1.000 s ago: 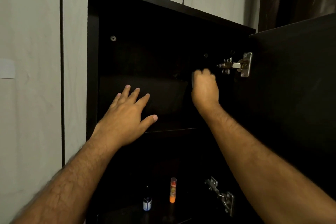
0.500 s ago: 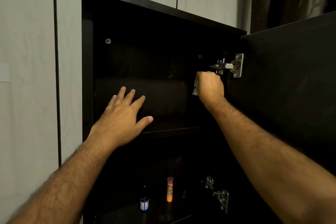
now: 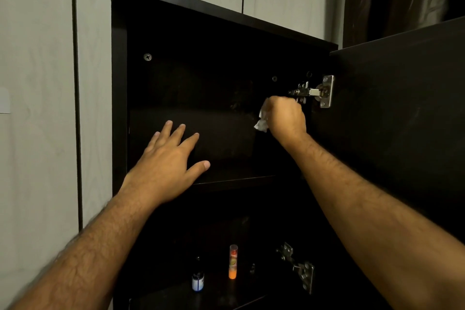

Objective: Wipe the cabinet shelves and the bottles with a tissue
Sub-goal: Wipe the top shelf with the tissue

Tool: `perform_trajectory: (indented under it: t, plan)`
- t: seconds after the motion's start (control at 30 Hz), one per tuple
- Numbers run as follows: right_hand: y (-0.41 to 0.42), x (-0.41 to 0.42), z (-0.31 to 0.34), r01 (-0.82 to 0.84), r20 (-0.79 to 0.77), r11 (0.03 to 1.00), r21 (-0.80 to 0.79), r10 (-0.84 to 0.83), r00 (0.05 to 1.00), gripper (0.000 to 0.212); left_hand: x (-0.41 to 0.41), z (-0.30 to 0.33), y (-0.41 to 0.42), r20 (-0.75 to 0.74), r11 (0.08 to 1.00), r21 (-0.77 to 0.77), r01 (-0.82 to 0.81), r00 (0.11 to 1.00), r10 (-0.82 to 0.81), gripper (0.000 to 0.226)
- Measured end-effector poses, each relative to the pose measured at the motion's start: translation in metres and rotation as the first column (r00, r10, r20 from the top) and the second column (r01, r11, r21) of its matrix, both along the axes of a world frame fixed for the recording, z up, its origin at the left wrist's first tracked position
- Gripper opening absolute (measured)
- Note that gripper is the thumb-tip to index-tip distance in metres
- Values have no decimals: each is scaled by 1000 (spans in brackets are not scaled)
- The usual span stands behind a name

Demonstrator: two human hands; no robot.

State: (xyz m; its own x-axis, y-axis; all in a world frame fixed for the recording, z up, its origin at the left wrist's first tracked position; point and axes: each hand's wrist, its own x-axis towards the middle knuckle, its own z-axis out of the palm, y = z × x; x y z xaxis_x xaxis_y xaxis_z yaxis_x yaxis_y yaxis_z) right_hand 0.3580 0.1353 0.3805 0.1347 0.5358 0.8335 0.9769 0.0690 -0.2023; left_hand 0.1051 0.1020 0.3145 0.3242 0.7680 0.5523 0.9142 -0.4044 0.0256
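The fingers of the right hand (image 3: 285,118) were curled tight round a crumpled white tissue (image 3: 262,118) — a wad of it showed at the hand's left edge — just below and left of the upper silver metal hinge (image 3: 317,92) of the dark wooden cabinet (image 3: 118,83). The left hand (image 3: 167,161) had its fingers straight and spread, held before the upper shelf (image 3: 236,178), well left of that hinge. Far below the hinge stood a small dark dropper bottle (image 3: 198,277) and, beside it, a slim orange tube (image 3: 233,262) — both upright.
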Motion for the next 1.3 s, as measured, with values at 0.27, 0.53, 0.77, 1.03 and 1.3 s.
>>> perform_trajectory:
  t: [0.27, 0.53, 0.77, 1.03, 1.3]
  plan:
    - [21, -23, -43, -150, -123, 961, -234, 124, 985, 12, 0, 1, -2, -5, 1000, -7, 10, 1000, -10, 75]
    - [8, -6, 4, -121, -274, 986, -115, 86, 958, 7, -1, -2, 1, 5, 1000, 21, 8, 1000, -8, 75]
    - [12, -34, -5, -254, -138, 966, 49, 259, 956, 13, -1, -1, 2, 7, 1000, 9, 1, 1000, -1, 75]
    - [12, -8, -26, -93, -71, 947, -309, 74, 995, 9, -1, -1, 2, 14, 1000, 10, 5, 1000, -5, 75]
    - [14, -31, 11, -255, -96, 957, 136, 269, 958, 21, -1, -2, 0, 24, 1000, 22, 6, 1000, -7, 75]
